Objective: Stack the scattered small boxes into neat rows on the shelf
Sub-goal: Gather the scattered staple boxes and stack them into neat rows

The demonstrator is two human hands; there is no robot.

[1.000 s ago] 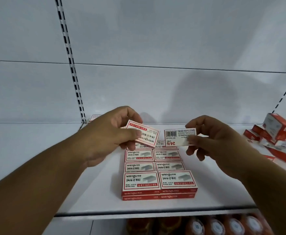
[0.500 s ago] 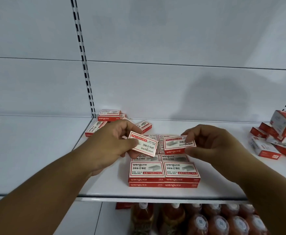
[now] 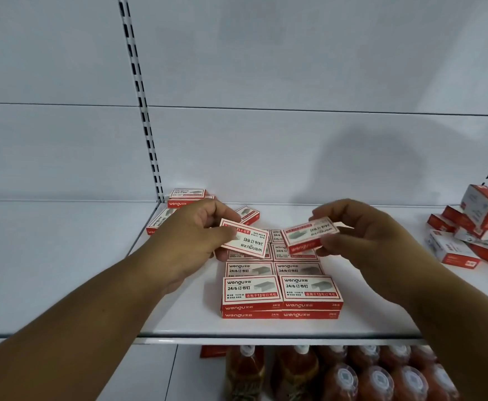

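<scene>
Right hand (image 3: 361, 241) box (image 3: 309, 234) now more tilted

Soft, even light fills the view — bright on the white back panel (image 3: 294, 68), with a broad faint shadow cast on it above the right hand (image 3: 361, 241). Straight shelf (image 3: 266, 328) lines bow toward the edges, and the bottles (image 3: 338, 374) below look dim and blurred.
</scene>
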